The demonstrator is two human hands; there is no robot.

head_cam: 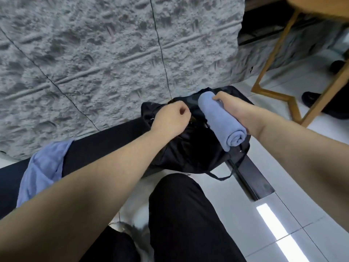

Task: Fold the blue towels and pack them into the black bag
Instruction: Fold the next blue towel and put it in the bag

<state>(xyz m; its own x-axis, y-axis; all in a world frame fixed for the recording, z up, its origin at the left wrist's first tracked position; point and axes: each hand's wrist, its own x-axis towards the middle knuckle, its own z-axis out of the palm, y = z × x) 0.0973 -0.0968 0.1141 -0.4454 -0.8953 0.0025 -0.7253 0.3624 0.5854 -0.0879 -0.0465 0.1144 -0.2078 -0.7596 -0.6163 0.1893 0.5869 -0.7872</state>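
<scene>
Fingers of the right hand (224, 103) curl round the far end of a rolled blue towel (221, 120), which lies along the inside of that forearm with its spiral end pointing back toward the person. The roll hangs just above the black bag (185, 154), not yet inside it. The left hand (170, 118) is closed, its fingers pinching the bag's dark fabric at the mouth, just left of the roll. What the bag holds cannot be told; its inside shows only as dark folds. The bag sits on a black ledge (105, 140) at the foot of a grey textured bed cover (94, 63), with a thin strap (221, 176) trailing onto the white tiled floor (283, 186) below the right hand. Well to the left of the left hand, a second blue towel (41, 167) lies loose and unfolded, draped over the ledge. A wooden frame (279, 63) stands beyond the right hand.
</scene>
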